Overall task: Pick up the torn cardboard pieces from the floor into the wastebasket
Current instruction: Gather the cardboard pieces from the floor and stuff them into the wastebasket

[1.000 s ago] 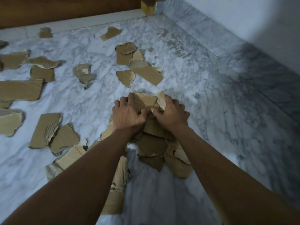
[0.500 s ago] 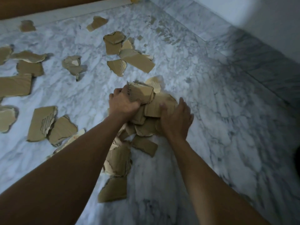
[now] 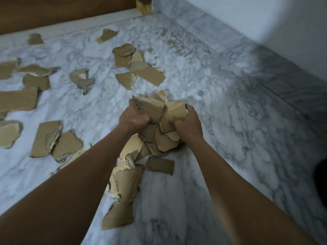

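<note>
A bundle of torn brown cardboard pieces (image 3: 159, 121) is squeezed between my two hands in the middle of the view. My left hand (image 3: 132, 117) grips its left side, fingers curled round the top pieces. My right hand (image 3: 187, 122) presses in from the right with the fingers wrapped over the pieces. More pieces (image 3: 123, 181) trail down below the bundle between my forearms, and a small flat piece (image 3: 160, 164) lies on the marble floor (image 3: 230, 121) beside them. The wastebasket is out of view, apart perhaps from a dark shape (image 3: 321, 181) at the right edge.
Several loose cardboard pieces are scattered over the floor to the left (image 3: 46, 138) and at the back (image 3: 139, 68). A wooden door or panel (image 3: 62, 11) runs along the back. A marble skirting and white wall (image 3: 265, 23) close the right side.
My hands have closed in tighter on the bundle and lifted it a little. Some pieces have slid down and now hang or lie below it between my forearms.
</note>
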